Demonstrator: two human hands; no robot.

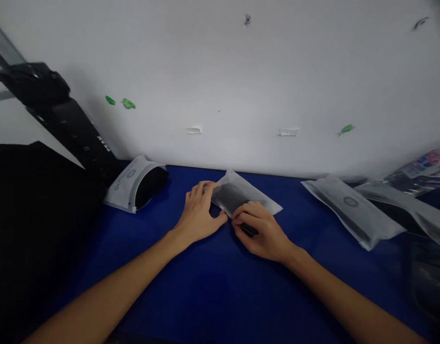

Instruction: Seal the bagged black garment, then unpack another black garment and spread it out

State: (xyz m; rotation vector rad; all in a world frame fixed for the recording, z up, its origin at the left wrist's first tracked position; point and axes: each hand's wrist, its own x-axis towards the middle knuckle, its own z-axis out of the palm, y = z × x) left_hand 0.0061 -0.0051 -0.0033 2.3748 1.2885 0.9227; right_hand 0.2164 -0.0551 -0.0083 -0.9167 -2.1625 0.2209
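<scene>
A frosted, see-through zip bag (pixel 270 204) with something dark inside lies on the blue tabletop in the middle of the view. At its left end my left hand (pixel 200 212) has its fingers over the edge and its thumb by the near zip edge, holding the bag between them. My right hand (pixel 261 229) is closed, with thumb and fingertips pinched on the near edge next to the left thumb. Some black material shows under the right palm. The right fingers hide part of the bag's near edge.
Another frosted zip bag (pixel 121 188), its mouth gaping over black content, stands at left. A black strapped object (pixel 80 129) leans beside it, by a large black shape (pixel 33 229). More filled bags (pixel 348 205) lie at right. Behind the blue tabletop (pixel 205 296) rises a white wall (pixel 220 71).
</scene>
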